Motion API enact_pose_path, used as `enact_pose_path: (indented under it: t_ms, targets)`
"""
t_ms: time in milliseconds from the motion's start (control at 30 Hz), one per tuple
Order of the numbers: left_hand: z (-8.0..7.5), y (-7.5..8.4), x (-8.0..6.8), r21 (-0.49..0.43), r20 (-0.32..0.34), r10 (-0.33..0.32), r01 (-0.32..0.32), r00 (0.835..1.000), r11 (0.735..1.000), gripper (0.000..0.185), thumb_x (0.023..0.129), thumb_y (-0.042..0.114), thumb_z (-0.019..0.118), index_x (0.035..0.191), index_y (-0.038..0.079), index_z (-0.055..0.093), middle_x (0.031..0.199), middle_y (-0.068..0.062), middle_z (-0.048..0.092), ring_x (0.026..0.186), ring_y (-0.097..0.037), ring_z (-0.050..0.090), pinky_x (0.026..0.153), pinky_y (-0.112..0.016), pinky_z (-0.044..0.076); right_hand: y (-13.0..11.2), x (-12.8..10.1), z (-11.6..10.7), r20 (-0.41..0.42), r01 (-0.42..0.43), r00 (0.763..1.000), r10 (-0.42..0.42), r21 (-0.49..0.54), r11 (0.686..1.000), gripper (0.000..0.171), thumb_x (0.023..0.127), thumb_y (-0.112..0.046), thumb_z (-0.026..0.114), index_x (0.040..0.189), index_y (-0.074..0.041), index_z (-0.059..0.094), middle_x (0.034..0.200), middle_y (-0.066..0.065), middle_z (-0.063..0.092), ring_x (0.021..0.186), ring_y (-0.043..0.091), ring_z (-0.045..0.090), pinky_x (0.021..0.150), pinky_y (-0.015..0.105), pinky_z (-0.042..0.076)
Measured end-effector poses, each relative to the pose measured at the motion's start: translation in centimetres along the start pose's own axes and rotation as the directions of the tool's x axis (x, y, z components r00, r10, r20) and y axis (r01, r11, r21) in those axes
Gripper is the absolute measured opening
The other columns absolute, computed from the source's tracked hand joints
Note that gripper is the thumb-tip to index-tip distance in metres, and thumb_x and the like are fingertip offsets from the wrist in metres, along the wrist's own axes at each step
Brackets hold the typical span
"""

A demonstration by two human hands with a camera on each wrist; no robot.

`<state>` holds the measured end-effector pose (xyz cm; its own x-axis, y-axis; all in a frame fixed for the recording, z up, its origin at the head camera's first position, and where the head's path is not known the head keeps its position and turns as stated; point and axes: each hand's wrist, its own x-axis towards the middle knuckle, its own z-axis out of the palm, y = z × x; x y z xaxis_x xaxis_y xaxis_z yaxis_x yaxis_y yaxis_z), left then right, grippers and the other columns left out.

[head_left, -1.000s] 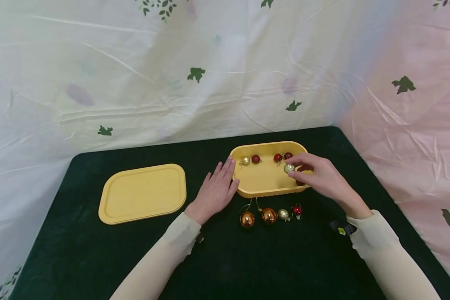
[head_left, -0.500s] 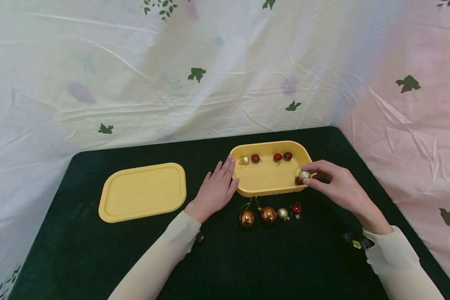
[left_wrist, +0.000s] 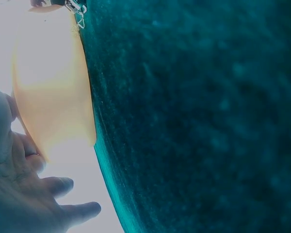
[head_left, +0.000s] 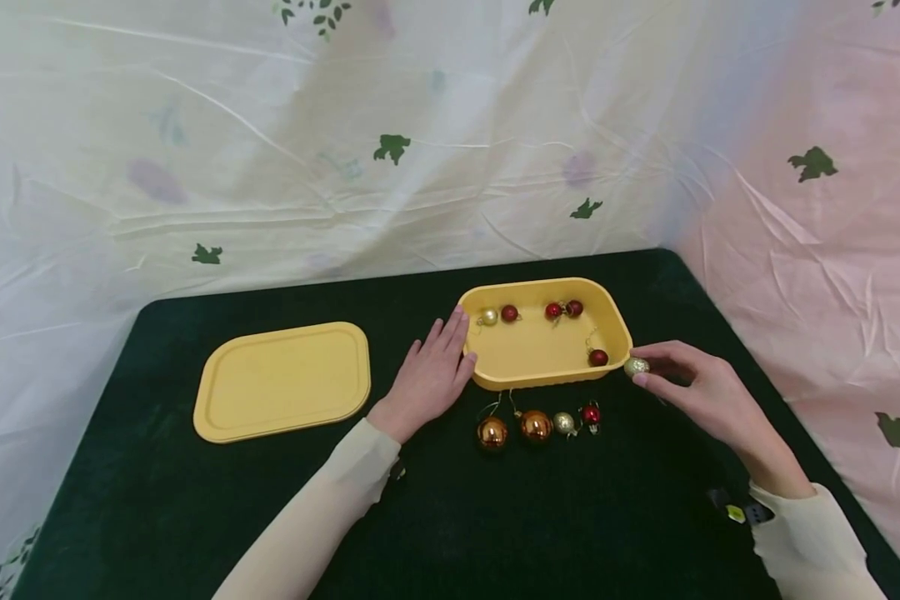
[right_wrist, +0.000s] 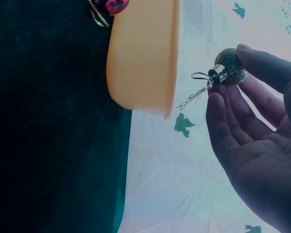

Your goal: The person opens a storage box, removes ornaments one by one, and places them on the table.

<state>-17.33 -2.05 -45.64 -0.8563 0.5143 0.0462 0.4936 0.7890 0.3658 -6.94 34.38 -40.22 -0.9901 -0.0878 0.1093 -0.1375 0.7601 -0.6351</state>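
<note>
Green table (head_left: 540,525), bauble (head_left: 634,367) in right grip (head_left: 720,402)

Rough, glittery bauble (right_wrist: 231,60) and smooth, plastic-looking tray (right_wrist: 143,58)

Lid (head_left: 282,382) L of box (head_left: 532,358) on tbl (head_left: 495,525)
</note>
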Motion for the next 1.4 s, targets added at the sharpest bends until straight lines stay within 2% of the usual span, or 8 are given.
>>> enact_pose_path:
  t_ms: [267,467,733,1000,1400]
  targets:
    - [-0.1,0.1,0.1,-0.002,0.008,-0.006,0.006,1.000,1.000,0.066,0.113,0.043,0.034,0.168,0.015,0.009,0.173,0.002,0.002,0.158,-0.031,0.015,0.120,-0.063,0.025,1.2,-0.8,0.5,0.025,-0.093,0.995,0.093,0.004,0.996,0.040,0.101,-0.040,0.068,0.132,-0.015,0.067,0.125,0.010,0.068,0.108,0.027,0.065,0.073,0.023,0.056]
    - [-0.2,0.0,0.1,-0.005,0.000,-0.002,0.002,1.000,1.000,0.066,0.113,0.043,0.035,0.168,0.015,0.010,0.174,0.002,0.003,0.158,-0.032,0.016,0.119,-0.063,0.026,1.9,-1.3,1.0,0.049,-0.133,0.990,0.132,0.024,0.991,0.043,0.101,-0.041,0.067,0.134,-0.013,0.066,0.122,0.012,0.069,0.098,0.021,0.066,0.070,0.026,0.056]
    - [-0.2,-0.1,0.1,-0.006,0.007,-0.004,0.004,1.000,1.000,0.066,0.113,0.043,0.034,0.168,0.015,0.010,0.174,0.002,0.002,0.158,-0.031,0.016,0.120,-0.063,0.025,2.4,-1.5,1.5,0.049,-0.149,0.988,0.148,0.027,0.988,0.042,0.102,-0.040,0.067,0.134,-0.013,0.066,0.122,0.012,0.069,0.102,0.023,0.067,0.071,0.026,0.056]
    - [-0.2,-0.1,0.1,-0.012,-0.001,0.005,-0.005,1.000,1.000,0.066,0.113,0.043,0.034,0.168,0.013,0.012,0.174,0.002,0.002,0.158,-0.033,0.017,0.119,-0.063,0.025,2.6,-1.5,2.2,0.042,-0.107,0.993,0.106,0.033,0.994,0.037,0.101,-0.036,0.069,0.131,-0.013,0.068,0.122,0.011,0.069,0.100,0.005,0.066,0.074,0.024,0.056]
    - [-0.1,-0.1,0.0,-0.012,-0.008,0.009,-0.009,1.000,1.000,0.066,0.113,0.043,0.035,0.168,0.013,0.013,0.174,0.001,0.004,0.157,-0.033,0.018,0.119,-0.064,0.026,3.0,-1.1,3.5,0.086,-0.072,0.994,0.068,0.049,0.996,0.035,0.102,-0.034,0.068,0.130,-0.013,0.068,0.115,0.006,0.071,0.099,0.015,0.069,0.077,0.025,0.057]
